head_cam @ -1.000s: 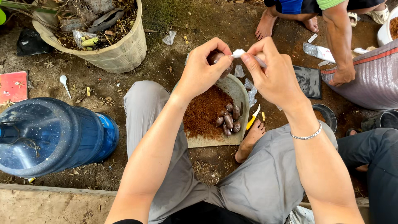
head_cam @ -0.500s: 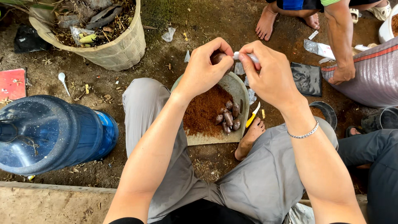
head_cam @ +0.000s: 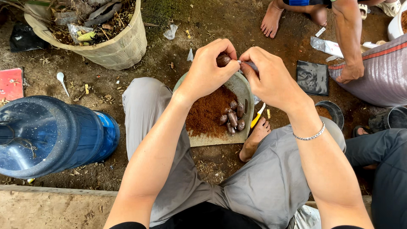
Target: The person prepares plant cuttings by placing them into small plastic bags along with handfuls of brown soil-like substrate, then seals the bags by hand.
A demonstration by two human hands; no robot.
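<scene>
Fingers of the left hand (head_cam: 207,70) pinch a dark brown seed (head_cam: 223,60) at its tip, raised for the right hand (head_cam: 271,76), which grips a thin pale blade (head_cam: 245,63) against it. Directly beneath both hands a grey-green tray (head_cam: 242,91) collects reddish scrapings and more seeds (head_cam: 233,118). Left of the left forearm a blue water jug (head_cam: 51,133) crowds in; right of the right hand, another person's arm (head_cam: 349,42) leans on a woven sack (head_cam: 377,72).

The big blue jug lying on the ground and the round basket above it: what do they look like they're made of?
The blue jug looks like translucent plastic: glossy, with reflections on its side and a see-through blue tint. The basket seems woven from pale plant fibre or similar strips: matte, with a ribbed weave on its wall, though the exact fibre is unclear.
</scene>
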